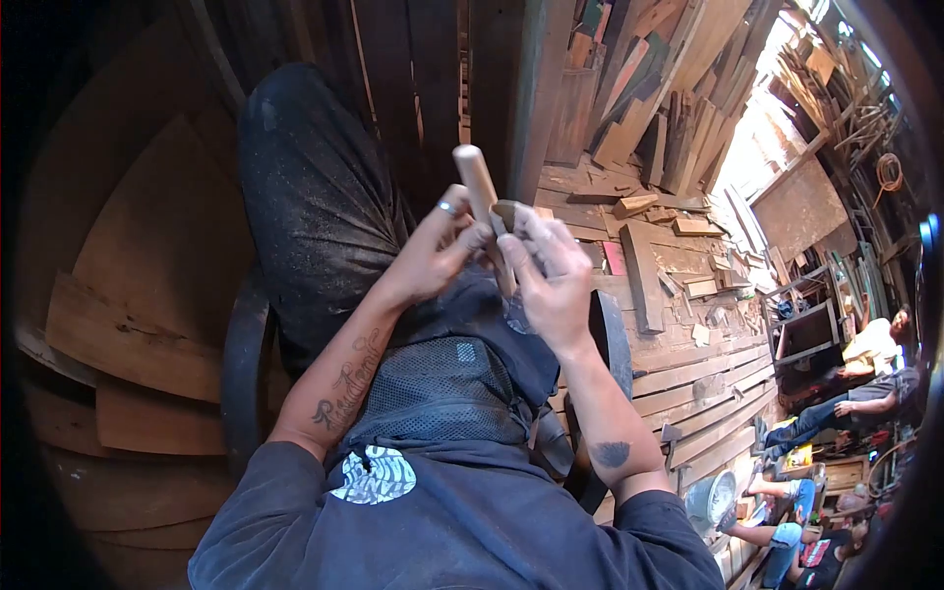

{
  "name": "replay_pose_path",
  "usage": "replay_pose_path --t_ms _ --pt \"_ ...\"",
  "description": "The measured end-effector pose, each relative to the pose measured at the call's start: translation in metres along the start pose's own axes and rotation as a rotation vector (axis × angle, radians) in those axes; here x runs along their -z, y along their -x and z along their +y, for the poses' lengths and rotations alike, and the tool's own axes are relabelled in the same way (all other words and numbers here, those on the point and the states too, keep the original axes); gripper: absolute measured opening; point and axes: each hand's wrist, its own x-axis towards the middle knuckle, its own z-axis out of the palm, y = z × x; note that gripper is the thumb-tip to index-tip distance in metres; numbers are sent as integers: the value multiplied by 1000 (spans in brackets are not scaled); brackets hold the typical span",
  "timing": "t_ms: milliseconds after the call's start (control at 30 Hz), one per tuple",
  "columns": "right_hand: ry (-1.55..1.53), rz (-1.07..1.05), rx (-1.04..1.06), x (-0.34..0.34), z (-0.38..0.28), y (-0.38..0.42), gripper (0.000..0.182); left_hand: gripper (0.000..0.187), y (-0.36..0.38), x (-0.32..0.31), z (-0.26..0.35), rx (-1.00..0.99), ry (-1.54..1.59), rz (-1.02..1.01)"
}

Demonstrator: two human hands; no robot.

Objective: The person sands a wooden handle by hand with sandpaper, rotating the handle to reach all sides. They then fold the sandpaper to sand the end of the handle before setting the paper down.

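Observation:
In front of my lap, a pale rounded wooden stick (475,179) points up and away from me. My left hand (436,246), with a ring on one finger, is closed around its lower part. My right hand (553,264) pinches a small, thin brown piece with a rounded edge (504,210) and presses it to the stick's right side. This piece could be folded sandpaper, but its kind is not clear. The fingers of my right hand are slightly blurred. The stick's lower end shows between both hands, above my dark apron.
I sit in a chair with dark armrests (248,354). Large wooden boards (147,324) lie at left. Offcuts and a long plank (642,275) cover the slatted floor at right, near a bucket (710,500). Several people sit at far right.

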Motion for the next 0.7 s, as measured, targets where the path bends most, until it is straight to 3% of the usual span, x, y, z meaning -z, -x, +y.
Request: replay_pose_path --t_ms 133,167,333,400,467,600,700 --pt "97 -11 61 0 4 2 36 28 1 2 1 -16 5 64" --pt "38 -41 -59 -2 12 9 36 28 0 2 1 -13 -7 48" --pt "41 46 71 -1 5 -1 38 29 4 -13 7 40 30 -29" --pt "81 39 139 -1 7 -3 38 28 1 -1 3 -37 -17 -3" --pt "76 14 54 -3 16 7 39 29 1 3 9 -61 59 106" --pt "-16 37 50 -5 15 0 38 31 3 -8 0 16 74 -11" --pt "41 3 59 -1 13 1 38 34 3 1 6 -18 63 62"
